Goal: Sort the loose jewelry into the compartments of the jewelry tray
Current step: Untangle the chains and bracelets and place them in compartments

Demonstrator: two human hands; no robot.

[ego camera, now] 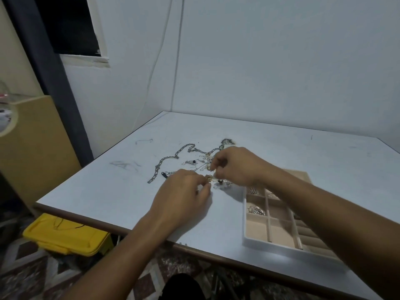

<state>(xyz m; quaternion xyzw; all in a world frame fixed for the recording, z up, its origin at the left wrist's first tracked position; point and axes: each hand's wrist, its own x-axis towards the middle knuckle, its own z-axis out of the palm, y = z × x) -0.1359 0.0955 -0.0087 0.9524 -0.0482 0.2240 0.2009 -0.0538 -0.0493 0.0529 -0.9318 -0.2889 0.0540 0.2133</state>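
Single head-worn wide-angle view, looking forward and down over table (303, 152) toward room corner. Near: forearms enter from bottom edge. Jewelry tray (255, 241) lower right. No second view.

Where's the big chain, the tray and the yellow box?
chain (173, 158), head view, on its links left of the hands
tray (270, 243), head view, near white rim
yellow box (65, 234), head view, lid

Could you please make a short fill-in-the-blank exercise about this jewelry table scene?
1. The long silver chain lies on the ____ table.
2. The jewelry tray sits under the ____ forearm.
3. The left hand and right hand pinch at the ____ pile of small jewelry.
4. The bin on the floor is ____.

Missing: white; right; same; yellow
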